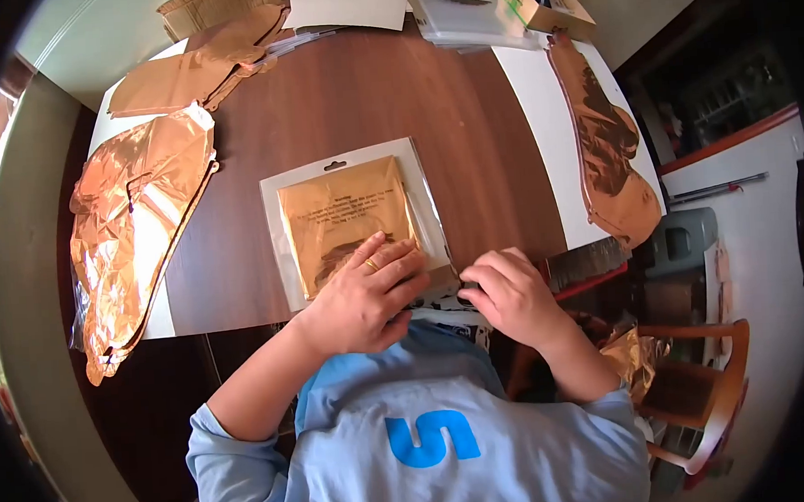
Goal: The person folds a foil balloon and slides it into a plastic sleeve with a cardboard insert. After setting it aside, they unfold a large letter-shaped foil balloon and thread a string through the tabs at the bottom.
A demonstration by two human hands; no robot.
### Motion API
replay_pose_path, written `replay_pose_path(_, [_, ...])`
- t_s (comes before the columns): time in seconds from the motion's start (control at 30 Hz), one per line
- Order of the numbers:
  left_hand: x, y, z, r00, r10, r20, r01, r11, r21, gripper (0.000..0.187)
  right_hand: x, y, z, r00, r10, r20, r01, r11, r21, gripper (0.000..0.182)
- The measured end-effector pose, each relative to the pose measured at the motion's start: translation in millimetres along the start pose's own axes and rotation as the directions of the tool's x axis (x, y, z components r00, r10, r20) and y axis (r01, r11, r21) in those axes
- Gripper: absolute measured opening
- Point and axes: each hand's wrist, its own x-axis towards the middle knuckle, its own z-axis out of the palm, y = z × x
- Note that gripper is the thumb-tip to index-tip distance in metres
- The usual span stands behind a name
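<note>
In the head view, the clear plastic packet holding folded gold foil [350, 219] lies flat on the brown wooden desk [469, 147], just ahead of both hands. The left hand [368, 294] rests flat, fingers spread, on its near edge; the right hand [509, 295], curled at the near corner, may pinch it, though I cannot tell.

Clear packet [355, 219] of gold foil lies flat.

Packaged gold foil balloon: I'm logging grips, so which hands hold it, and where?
The left hand presses flat on the packet's near edge. The right hand is at its near right corner; its grip cannot be told.
</note>
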Motion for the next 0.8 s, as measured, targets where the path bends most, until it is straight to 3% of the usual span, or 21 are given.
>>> replay_pose_path(0.17, [-1.5,-1.1,0.0,1.000,0.006,0.006,-0.006,1.000,-0.008,0.052,12.2,6.1,7.8,0.984,-0.169,0.057,0.176,0.968,-0.178,0.009])
replay_pose_path(0.37, [-1.1,-0.5,1.7,1.000,0.008,0.001,-0.008,1.000,0.004,0.051,9.7,3.9,12.9,0.964,-0.227,0.138,0.258,0.921,-0.292,0.010])
replay_pose_path(0.47, [-2.3,-1.6,0.0,1.000,0.004,0.004,-0.004,1.000,0.004,0.051,0.4,-5.3,15.5,0.943,-0.312,0.117,0.328,0.932,-0.154,0.011])
replay_pose_path(0.53, [-1.9,-0.3,-2.8,1.000,-0.005,0.026,0.006,1.000,-0.009,0.052,-9.4,-23.0,13.4,0.913,-0.378,0.153,0.373,0.926,0.059,0.013])
replay_pose_path(0.6, [-0.3,1.3,-5.5,1.000,-0.003,0.010,0.003,1.000,-0.014,0.048,-11.4,-31.4,13.4,0.959,-0.256,0.119,0.205,0.923,0.326,0.017])
replay_pose_path(0.63, [0.0,2.2,-5.9,1.000,0.000,0.003,0.001,1.000,-0.017,0.046,-11.6,-25.9,10.7,0.956,-0.231,0.180,0.149,0.913,0.379,0.018])
replay_pose_path(0.73, [-7.8,3.8,7.4,0.985,0.138,-0.102,-0.107,0.958,0.267,0.037,15.9,-16.6,2.9,0.993,-0.100,0.062,0.059,0.875,0.480,0.015])
replay_pose_path(0.8, [-12.2,14.4,3.2,0.972,0.105,-0.208,-0.031,0.942,0.334,0.026,21.3,-5.3,8.3,0.988,0.017,0.154,-0.102,0.823,0.559,0.013])
